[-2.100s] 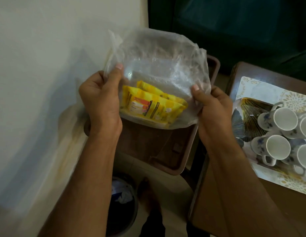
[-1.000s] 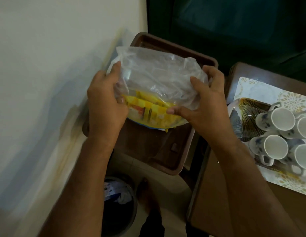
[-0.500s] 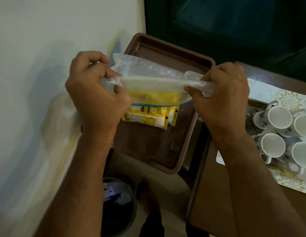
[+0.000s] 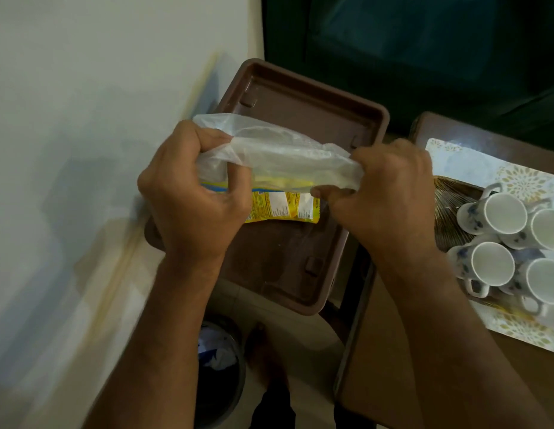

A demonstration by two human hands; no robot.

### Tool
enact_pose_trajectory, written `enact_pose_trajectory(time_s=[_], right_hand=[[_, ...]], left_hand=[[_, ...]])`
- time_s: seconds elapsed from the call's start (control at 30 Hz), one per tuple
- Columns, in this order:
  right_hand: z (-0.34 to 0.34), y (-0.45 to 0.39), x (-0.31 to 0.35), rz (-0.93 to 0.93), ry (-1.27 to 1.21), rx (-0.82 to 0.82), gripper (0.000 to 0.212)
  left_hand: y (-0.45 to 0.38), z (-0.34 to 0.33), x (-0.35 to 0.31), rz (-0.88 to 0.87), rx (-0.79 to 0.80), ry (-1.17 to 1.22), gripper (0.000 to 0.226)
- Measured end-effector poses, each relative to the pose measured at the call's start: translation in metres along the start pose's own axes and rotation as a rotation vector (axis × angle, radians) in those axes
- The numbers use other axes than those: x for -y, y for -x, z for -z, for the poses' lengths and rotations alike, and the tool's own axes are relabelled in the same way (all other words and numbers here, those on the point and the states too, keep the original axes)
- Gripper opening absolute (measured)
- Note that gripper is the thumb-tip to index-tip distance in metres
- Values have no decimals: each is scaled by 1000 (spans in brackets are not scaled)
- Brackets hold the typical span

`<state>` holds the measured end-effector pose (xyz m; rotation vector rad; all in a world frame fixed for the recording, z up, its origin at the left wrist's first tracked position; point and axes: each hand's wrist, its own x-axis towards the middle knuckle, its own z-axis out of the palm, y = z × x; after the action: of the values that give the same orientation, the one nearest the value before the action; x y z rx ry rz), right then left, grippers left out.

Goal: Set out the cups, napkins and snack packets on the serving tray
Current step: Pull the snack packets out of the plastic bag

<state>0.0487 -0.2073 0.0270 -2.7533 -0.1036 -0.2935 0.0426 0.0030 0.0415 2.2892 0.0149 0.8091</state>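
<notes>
A clear plastic bag hangs upside down over the brown serving tray. My left hand grips its left end and my right hand grips its right end. Yellow snack packets stick out of the bag's mouth just above the tray floor; whether they touch it I cannot tell. Several white cups with blue flowers lie on their sides on a patterned plate at the right.
A white wall runs close along the left. The cups' plate sits on a floral mat on a brown table. A dark bin stands on the floor below the tray. Dark green furniture is behind.
The bag has been turned from upright to mouth-down over the tray. Both hands shifted to grip its bottom corners, and the yellow packets slid out of the opening toward the tray.
</notes>
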Motion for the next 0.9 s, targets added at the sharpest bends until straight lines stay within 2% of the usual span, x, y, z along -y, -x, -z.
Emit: enact_pose_trajectory(time_s=[0.2, 0.37, 0.47, 0.53, 0.6, 0.7, 0.8, 0.9], right_hand=[[-2, 1, 2, -206, -65, -42, 21], [-5, -1, 6, -430, -477, -104, 8], [-7, 0, 15, -592, -795, -65, 42], [-8, 2, 20, -638, -999, -30, 49], [-8, 6, 24, -656, -1169, -9, 45], [-11, 11, 28, -717, -1275, 23, 45], [-14, 16, 30, -784, -1352, 77, 34], [-12, 21, 34, -862, -1365, 188, 32]], left_hand=[[23, 2, -1, -68, 10, 45, 8], [55, 2, -7, -59, 116, 47, 17], [72, -2, -14, 29, 249, 58, 26], [79, -5, -19, 110, 338, 98, 35], [85, -7, -26, 197, 414, 190, 50], [86, -8, -41, 433, 455, 383, 63], [78, -11, -46, 823, 426, 559, 50], [61, -12, -48, 1091, 382, 715, 35]])
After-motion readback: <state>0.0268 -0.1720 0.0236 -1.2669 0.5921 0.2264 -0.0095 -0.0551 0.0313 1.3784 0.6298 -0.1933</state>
